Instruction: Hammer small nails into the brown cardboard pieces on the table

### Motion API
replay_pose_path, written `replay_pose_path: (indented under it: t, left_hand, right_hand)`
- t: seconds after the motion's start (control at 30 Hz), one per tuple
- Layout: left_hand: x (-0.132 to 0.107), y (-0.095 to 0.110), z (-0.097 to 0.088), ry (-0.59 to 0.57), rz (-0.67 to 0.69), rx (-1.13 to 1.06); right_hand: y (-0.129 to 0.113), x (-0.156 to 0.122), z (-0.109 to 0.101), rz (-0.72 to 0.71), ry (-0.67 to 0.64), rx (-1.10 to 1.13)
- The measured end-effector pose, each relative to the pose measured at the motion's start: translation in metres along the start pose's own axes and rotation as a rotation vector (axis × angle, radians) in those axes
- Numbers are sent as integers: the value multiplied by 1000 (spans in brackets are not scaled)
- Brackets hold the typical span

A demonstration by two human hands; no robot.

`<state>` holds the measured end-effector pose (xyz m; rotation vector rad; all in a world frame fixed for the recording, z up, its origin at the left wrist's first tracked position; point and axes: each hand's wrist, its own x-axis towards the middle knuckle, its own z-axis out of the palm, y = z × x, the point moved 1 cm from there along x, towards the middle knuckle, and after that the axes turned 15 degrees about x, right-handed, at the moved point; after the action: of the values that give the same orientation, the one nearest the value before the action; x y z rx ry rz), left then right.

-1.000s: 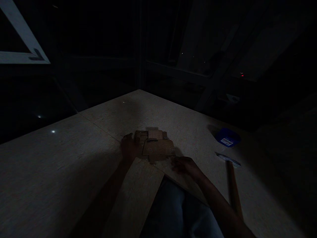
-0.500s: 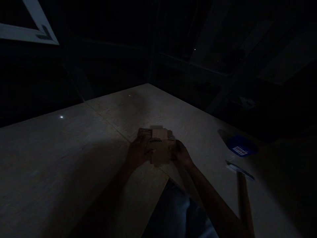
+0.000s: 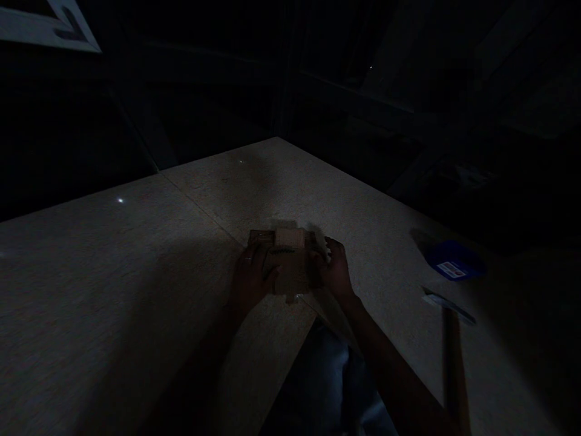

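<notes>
Near-darkness is filling the room, a white frame [image 3: 34, 27] showing at upper left, beyond a pale, mottled worktop [image 3: 149, 242] jutting to a far corner. Brown cardboard [image 3: 293, 272] is lying between the hands, its narrower block [image 3: 289, 237] pointing away from the person, a dark zigzag strip [image 3: 282, 250] running left to right; gloom is hiding the long axis. The left hand [image 3: 251, 275] is covering its left side, thumb parted; the right hand [image 3: 334, 269] is meeting its right edge, fingers bent. Whether either is pinching, I'm not able to tell. A wooden-handled hammer [image 3: 452, 357] is lying near a blue tub [image 3: 460, 257].
</notes>
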<state>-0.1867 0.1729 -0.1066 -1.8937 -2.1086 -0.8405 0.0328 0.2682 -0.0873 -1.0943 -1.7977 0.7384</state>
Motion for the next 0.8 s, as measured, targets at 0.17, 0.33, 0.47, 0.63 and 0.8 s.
replay_pose_path:
  t: [0.17, 0.33, 0.47, 0.63, 0.8]
  left_hand:
    - [-7, 14, -12, 301, 172, -5]
    - [-17, 44, 0, 46, 411, 0]
    - [-20, 52, 11, -111, 349, 48]
    - [-18, 51, 15, -156, 247, 73]
    - [-16, 51, 20, -163, 235, 53]
  right_hand:
    - [-40, 16, 22, -196, -271, -72]
    - [-43, 41, 42, -162, -582, -224]
    - [-39, 49, 46, -207, -766, -293]
    - [-37, 46, 44, -306, -825, -359]
    - [-26, 44, 35, -467, -885, -417]
